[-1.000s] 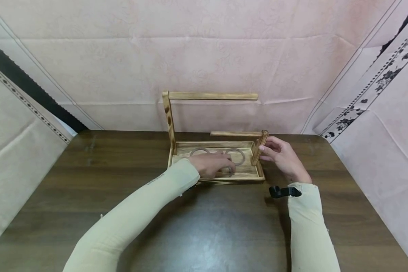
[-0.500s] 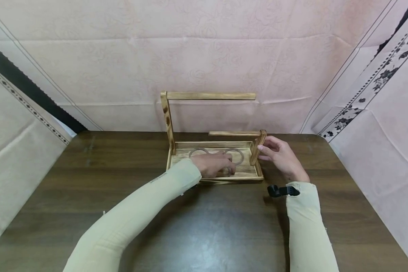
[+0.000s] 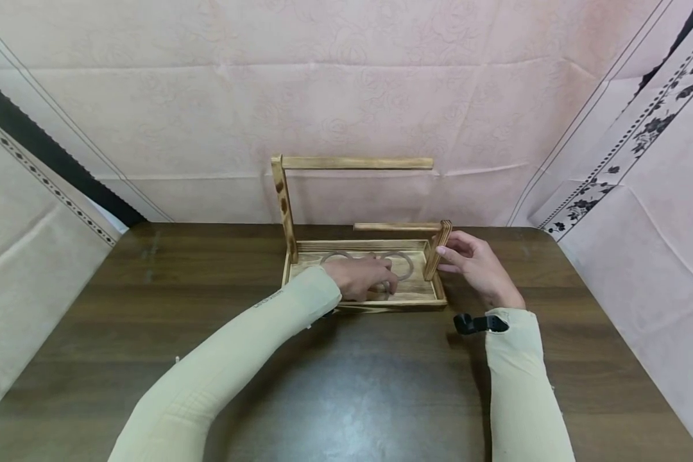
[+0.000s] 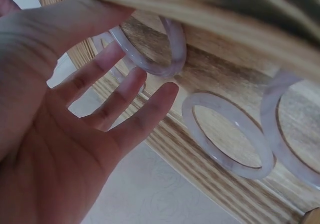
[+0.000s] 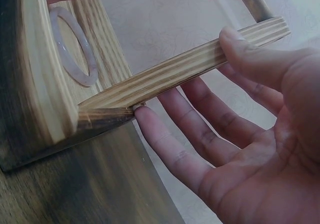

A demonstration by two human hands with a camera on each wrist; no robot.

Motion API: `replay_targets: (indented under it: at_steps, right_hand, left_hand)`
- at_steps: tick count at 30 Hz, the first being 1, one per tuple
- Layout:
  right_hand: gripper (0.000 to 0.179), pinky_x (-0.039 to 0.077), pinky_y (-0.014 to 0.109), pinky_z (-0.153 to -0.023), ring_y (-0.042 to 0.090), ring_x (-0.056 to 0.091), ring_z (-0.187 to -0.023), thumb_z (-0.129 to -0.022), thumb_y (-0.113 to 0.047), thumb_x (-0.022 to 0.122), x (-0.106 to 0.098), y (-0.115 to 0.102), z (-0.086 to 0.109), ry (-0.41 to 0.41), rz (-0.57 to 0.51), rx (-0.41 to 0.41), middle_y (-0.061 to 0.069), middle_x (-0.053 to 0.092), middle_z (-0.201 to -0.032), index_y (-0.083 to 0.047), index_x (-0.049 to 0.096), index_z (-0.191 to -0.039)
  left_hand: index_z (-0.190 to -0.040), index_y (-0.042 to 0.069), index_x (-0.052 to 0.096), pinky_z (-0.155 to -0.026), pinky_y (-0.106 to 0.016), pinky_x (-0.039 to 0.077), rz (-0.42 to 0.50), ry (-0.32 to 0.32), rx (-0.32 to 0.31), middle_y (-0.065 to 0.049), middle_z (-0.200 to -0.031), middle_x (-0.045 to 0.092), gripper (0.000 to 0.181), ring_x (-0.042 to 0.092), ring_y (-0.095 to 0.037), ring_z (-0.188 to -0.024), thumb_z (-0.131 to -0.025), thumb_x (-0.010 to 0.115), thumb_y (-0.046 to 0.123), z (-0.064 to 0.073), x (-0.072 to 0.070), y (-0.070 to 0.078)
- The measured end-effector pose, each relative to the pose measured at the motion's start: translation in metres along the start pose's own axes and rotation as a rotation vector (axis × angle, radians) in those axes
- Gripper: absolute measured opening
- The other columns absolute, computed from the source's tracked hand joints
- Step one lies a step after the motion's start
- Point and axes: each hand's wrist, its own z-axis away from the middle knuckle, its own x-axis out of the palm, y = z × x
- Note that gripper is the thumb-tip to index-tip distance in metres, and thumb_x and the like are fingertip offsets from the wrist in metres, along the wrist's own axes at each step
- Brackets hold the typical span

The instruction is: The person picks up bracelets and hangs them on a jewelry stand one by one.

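We see a pale brown, dark-streaked rectangular wooden tray (image 3: 404, 304) near the far edge of the brown wood-grain counter (image 3: 346, 385), its long axis running left to right, roughly in line with that edge. From its left end a tall wooden post (image 3: 286, 212) rises, leaning slightly outward at the top, and carries a long wooden bar (image 3: 358, 163) that points right to a free end. At the right end a shorter wooden post (image 3: 437, 256) bears a lower wooden bar (image 3: 397, 227) pointing left, so the two bars run nearly parallel to the tray (and in opposite directions).

Inside the tray we count four rings. The left hand (image 3: 360, 279) reaches in with its fingers toward the right end and pinches a glossy, pale lilac, translucent bangle (image 4: 178, 46) near the near rim; its thumb is drawn in at the ring's edge (the exact contact is partly hidden), and its other fingers are spread. That bangle sits in the right half of the tray, tilted in the left wrist view. Just beyond it is a second pale lilac ring (image 3: 411, 265). Toward the left end we find a whitish oval-looking ring (image 4: 191, 119) and a broader pale lilac ring (image 4: 269, 114), touching or nearly so; we cannot tell which.

The right hand (image 3: 476, 266) holds the shorter post from outside, thumb on one face and fingers behind.
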Motion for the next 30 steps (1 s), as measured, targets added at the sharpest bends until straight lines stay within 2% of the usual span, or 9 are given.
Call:
replay_targets:
  at_steps: [7, 12, 14, 17, 20, 24, 30]
  right_hand:
    - [0.041, 0.055, 0.047, -0.100, 0.013, 0.064, -0.108, -0.104, -0.021, 0.060, 0.001, -0.001, 0.000, -0.006, 0.005, 0.010, 0.022, 0.055, -0.134, 0.001, 0.052, -0.138]
    - [0.039, 0.056, 0.045, -0.099, 0.016, 0.064, -0.111, -0.104, -0.022, 0.060, 0.000, 0.000, -0.002, -0.010, 0.016, 0.017, 0.021, 0.055, -0.134, -0.001, 0.053, -0.137]
    - [0.039, 0.056, 0.044, -0.099, 0.015, 0.064, -0.111, -0.104, -0.022, 0.060, -0.001, 0.000, -0.002, -0.009, 0.019, 0.018, 0.021, 0.055, -0.134, -0.001, 0.053, -0.137]
    - [0.039, 0.056, 0.045, -0.099, 0.015, 0.064, -0.110, -0.104, -0.021, 0.060, -0.001, -0.001, -0.001, -0.007, 0.019, 0.020, 0.021, 0.055, -0.134, -0.001, 0.053, -0.136]
    - [0.039, 0.055, 0.047, -0.100, 0.013, 0.064, -0.109, -0.104, -0.022, 0.060, -0.001, -0.001, -0.001, -0.004, 0.018, 0.019, 0.021, 0.056, -0.134, -0.001, 0.053, -0.136]
    - [0.040, 0.055, 0.049, -0.100, 0.012, 0.064, -0.107, -0.104, -0.023, 0.061, -0.001, -0.001, -0.002, -0.003, 0.013, 0.008, 0.021, 0.056, -0.133, 0.000, 0.053, -0.135]
    - [0.039, 0.055, 0.050, -0.100, 0.012, 0.065, -0.105, -0.104, -0.022, 0.061, -0.002, 0.000, -0.001, -0.009, 0.000, -0.007, 0.023, 0.056, -0.131, 0.002, 0.053, -0.133]
  left_hand:
    - [-0.125, 0.031, 0.068, -0.083, -0.032, 0.054, -0.024, 0.004, -0.024, -0.001, -0.129, 0.056, 0.051, 0.055, -0.020, -0.110, -0.085, 0.076, -0.001, 0.004, -0.001, -0.003]
    - [-0.127, 0.031, 0.067, -0.088, -0.032, 0.054, -0.031, 0.006, -0.008, -0.001, -0.130, 0.055, 0.054, 0.057, -0.020, -0.111, -0.083, 0.079, 0.001, 0.006, 0.000, -0.005]
    - [-0.128, 0.031, 0.066, -0.091, -0.034, 0.055, -0.019, 0.004, -0.009, -0.004, -0.138, 0.054, 0.055, 0.057, -0.023, -0.119, -0.083, 0.080, 0.002, 0.006, 0.000, -0.006]
    - [-0.128, 0.030, 0.065, -0.097, -0.039, 0.055, 0.034, -0.001, -0.024, -0.011, -0.158, 0.041, 0.058, 0.055, -0.029, -0.131, -0.082, 0.079, -0.001, 0.008, -0.001, -0.006]
    - [-0.127, 0.030, 0.065, -0.097, -0.040, 0.055, 0.072, 0.002, -0.041, -0.016, -0.168, 0.024, 0.058, 0.052, -0.032, -0.137, -0.082, 0.079, -0.003, 0.010, -0.002, -0.007]
    - [-0.125, 0.032, 0.065, -0.086, -0.037, 0.057, 0.065, 0.022, -0.039, -0.012, -0.165, 0.030, 0.056, 0.053, -0.032, -0.133, -0.081, 0.081, 0.000, 0.010, -0.003, -0.008]
    - [-0.130, 0.029, 0.064, -0.095, -0.040, 0.056, 0.028, 0.117, -0.023, -0.007, -0.151, 0.046, 0.059, 0.056, -0.027, -0.126, -0.079, 0.085, 0.008, 0.010, 0.000, -0.011]
